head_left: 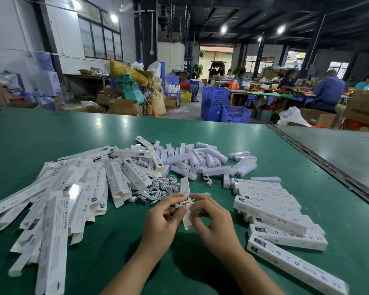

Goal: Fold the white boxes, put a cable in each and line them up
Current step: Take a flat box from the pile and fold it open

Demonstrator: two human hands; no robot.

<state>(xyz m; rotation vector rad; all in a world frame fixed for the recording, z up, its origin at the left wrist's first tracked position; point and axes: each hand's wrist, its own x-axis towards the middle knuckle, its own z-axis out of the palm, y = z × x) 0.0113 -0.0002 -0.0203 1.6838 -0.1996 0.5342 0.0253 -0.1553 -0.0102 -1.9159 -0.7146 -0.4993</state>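
Both hands, left hand & right hand, are pinching one slim white cardboard box at lower centre of frame, fingers curling on its end flaps, prob. to fold it. White coiled cables are lying just above, w/in reach; finished boxes are lining up at right on the green surface.

Big messy heap of flat boxes on the left of the worktop, all white with small black print, none folded yet. Tangle of white cables right next to them, in the middle. One half-folded box is pinched between the left hand and right hand. Finished boxes lie side by side in a row on the right.
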